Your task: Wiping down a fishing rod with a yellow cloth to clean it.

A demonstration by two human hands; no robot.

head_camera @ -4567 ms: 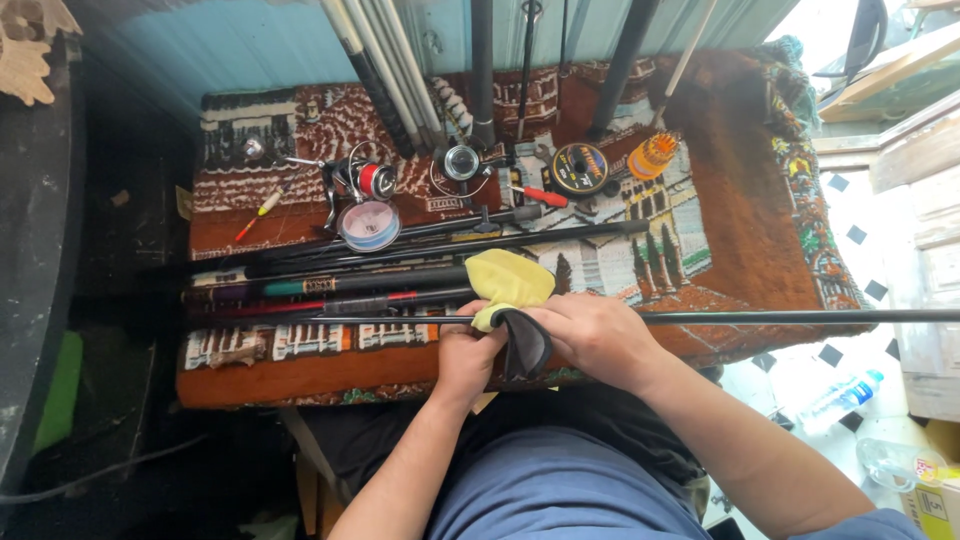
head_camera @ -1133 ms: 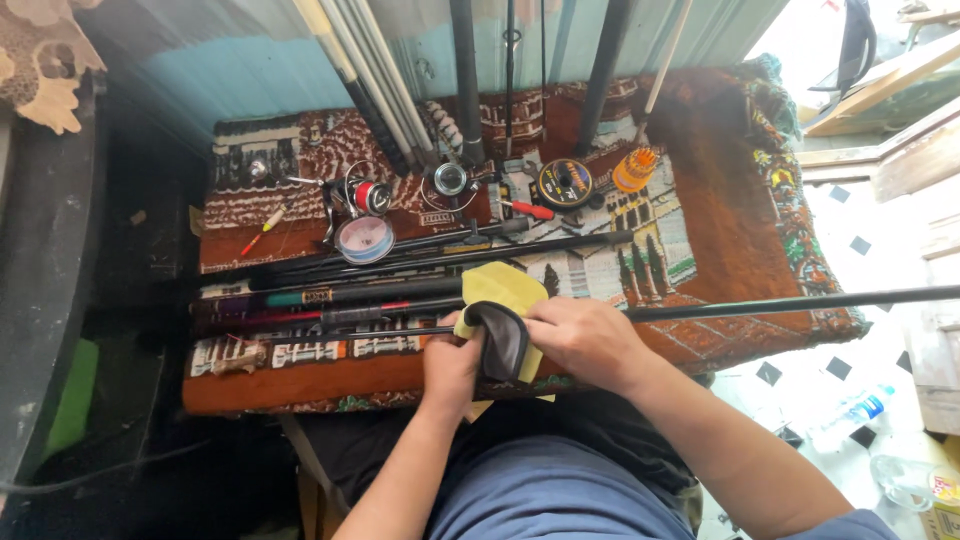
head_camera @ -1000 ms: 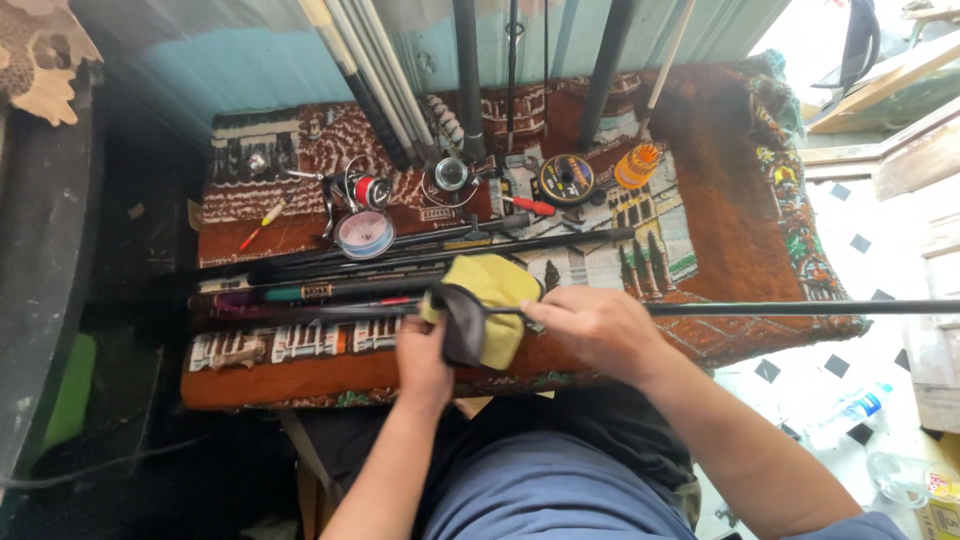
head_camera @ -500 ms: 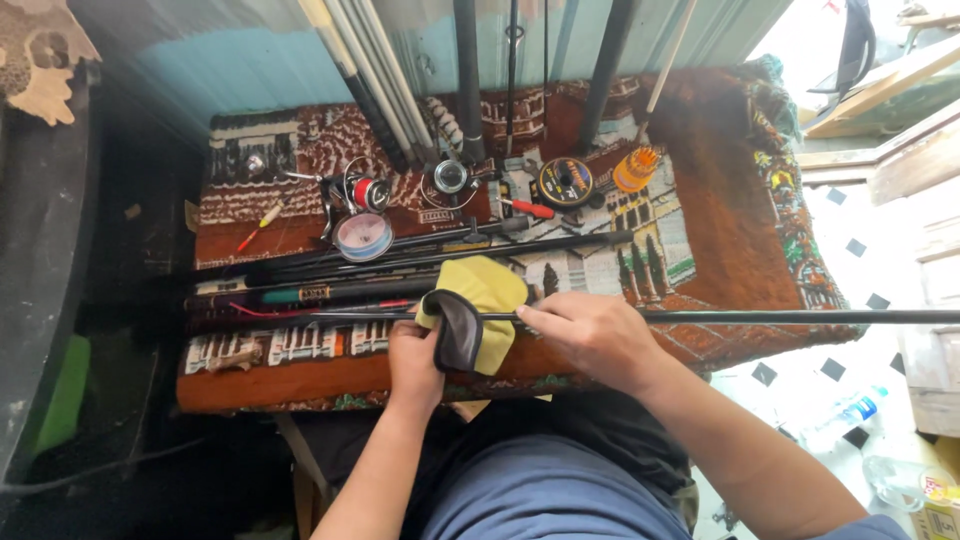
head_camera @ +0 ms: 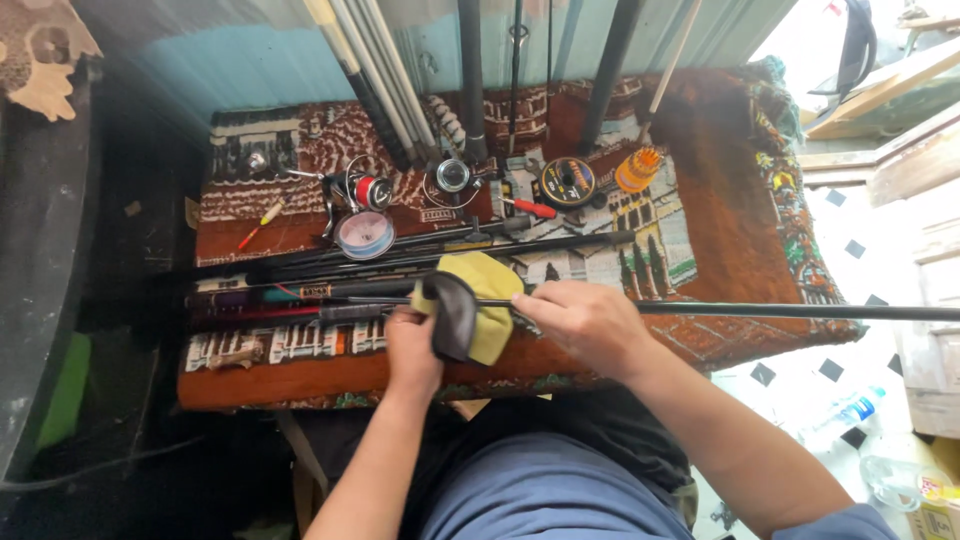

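Note:
A long dark fishing rod (head_camera: 760,311) lies across the patterned rug (head_camera: 720,190), running out past its right edge. My right hand (head_camera: 585,320) grips the rod near the middle. My left hand (head_camera: 412,340) pinches a yellow cloth with a dark grey side (head_camera: 470,310), wrapped around the rod just left of my right hand. Further rods (head_camera: 330,265) lie in a bundle behind the cloth.
On the rug's far side sit a spinning reel with red line (head_camera: 365,190), a round pale line spool (head_camera: 365,235), a dark spool (head_camera: 566,182), an orange spool (head_camera: 638,170) and a red-handled tool (head_camera: 530,208). Upright rods (head_camera: 470,70) lean on the blue wall. Plastic bottles (head_camera: 845,412) lie on the tiled floor, right.
My left hand has slid the cloth leftward along the rod, away from my right hand. The right hand keeps its hold on the rod.

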